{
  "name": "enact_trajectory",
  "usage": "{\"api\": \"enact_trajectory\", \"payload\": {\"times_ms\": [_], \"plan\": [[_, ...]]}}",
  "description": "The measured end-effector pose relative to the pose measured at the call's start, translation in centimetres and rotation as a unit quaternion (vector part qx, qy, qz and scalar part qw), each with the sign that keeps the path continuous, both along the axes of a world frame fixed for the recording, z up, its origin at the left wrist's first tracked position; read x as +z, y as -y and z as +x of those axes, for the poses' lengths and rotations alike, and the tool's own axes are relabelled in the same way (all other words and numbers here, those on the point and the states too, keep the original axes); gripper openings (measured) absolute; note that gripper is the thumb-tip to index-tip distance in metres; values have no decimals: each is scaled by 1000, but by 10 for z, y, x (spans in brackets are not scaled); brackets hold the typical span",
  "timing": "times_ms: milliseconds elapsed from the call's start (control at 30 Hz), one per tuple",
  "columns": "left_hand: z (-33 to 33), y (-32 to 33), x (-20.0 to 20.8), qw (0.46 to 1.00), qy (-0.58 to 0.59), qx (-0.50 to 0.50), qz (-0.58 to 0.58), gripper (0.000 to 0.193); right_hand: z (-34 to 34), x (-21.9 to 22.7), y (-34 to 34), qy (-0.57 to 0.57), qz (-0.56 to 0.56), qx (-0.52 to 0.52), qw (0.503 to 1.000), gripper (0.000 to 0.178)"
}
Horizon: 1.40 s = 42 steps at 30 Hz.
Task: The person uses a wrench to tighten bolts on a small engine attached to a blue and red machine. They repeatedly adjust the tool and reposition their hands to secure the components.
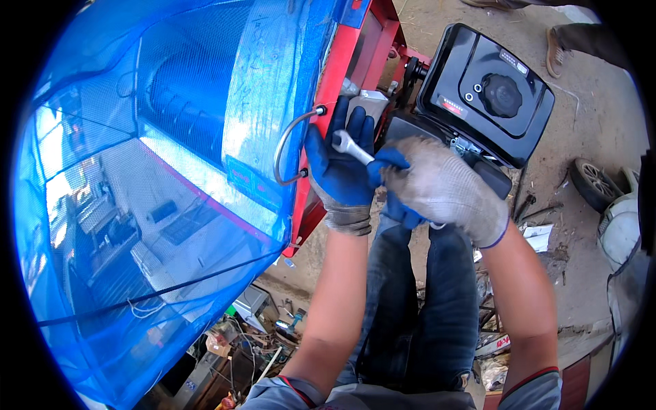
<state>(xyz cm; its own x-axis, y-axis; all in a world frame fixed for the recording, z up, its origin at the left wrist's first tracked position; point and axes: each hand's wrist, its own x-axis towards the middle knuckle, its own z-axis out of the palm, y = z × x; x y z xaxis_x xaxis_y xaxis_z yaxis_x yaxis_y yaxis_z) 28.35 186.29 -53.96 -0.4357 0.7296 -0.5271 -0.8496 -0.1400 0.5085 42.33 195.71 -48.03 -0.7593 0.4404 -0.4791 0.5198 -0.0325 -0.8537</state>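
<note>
My right hand (pixel 444 181), in a grey knit glove with blue-coated fingers, is closed around a silver wrench (pixel 354 148). The wrench's open-ended jaw points left, over my other palm; most of its shaft is hidden in the fist. My left hand (pixel 345 179), gloved alike, faces palm up with its fingers stretched out. Whether the wrench touches that palm, I cannot tell. Just left of it, a looped hose (pixel 279 152) joins two fittings on a red metal frame (pixel 311 210). Beyond my right hand stands a black engine tank (pixel 478 75) with a round cap (pixel 501 95).
Blue netting (pixel 184 225) covers the machine on the left. A small wheel (pixel 596 183) and a white rounded object (pixel 618 229) lie at the right. Scattered parts and debris (pixel 273 335) cover the ground at lower left. Another person's shoe (pixel 555 55) shows at the upper right.
</note>
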Motion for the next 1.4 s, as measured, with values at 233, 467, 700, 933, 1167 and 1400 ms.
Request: {"api": "enact_trajectory", "payload": {"times_ms": [233, 467, 700, 933, 1167, 1400], "plan": [[-3, 0, -7, 998, 54, 17, 32, 59, -12, -9, -61, -4, 350, 112, 930, 21], [-2, 3, -10, 1000, -11, 4, 0, 58, -54, 21, -90, 156, 303, 271, 900, 33], [-1, 0, -5, 1000, -23, 4, -20, 59, -30, -19, 6, 5, 79, -90, 993, 27], [-5, 2, -5, 994, 84, 17, 69, 60, -19, 3, -27, 78, 106, 0, 991, 30], [-3, -1, -8, 997, 32, 25, 58, 57, -51, 2, -86, 63, 328, 267, 904, 20], [-3, 0, -8, 999, 5, 13, 47, 57, -82, 26, -135, 57, 338, 391, 854, 25]]}}
